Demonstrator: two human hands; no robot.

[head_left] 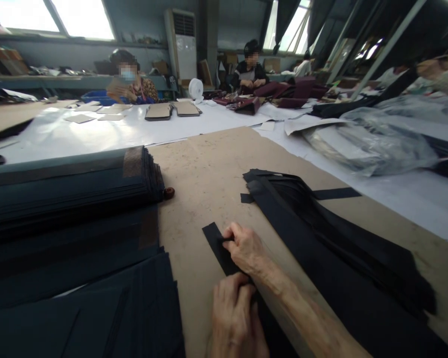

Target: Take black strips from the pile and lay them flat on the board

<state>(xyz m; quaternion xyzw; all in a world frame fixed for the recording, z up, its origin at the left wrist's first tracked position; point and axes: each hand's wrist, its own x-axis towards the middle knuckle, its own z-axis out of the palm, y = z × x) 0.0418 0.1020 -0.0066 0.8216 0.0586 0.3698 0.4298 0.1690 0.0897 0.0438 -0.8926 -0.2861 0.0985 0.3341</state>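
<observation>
A narrow black fabric strip [214, 238] lies slantwise on the brown board [201, 164] in front of me. Near its far end my right hand [244, 247] pinches the strip's edge between thumb and fingers. Closer to me, my left hand [233, 313] is closed on the same strip, its fingertips partly hidden. To the right lies a heap of long black fabric pieces [302, 238], with a short dark band sticking out on its far side. Stacked dark blue-green fabric panels [67, 174] lie to the left, apart from both hands.
A small round brown object [169, 193] touches the panel stack. Clear plastic bags [373, 139] lie at the right. Cardboard pieces [159, 111], a white roll [196, 89] and maroon fabric [283, 93] are farther back, where two people sit. A blurred arm [440, 74] reaches in at far right.
</observation>
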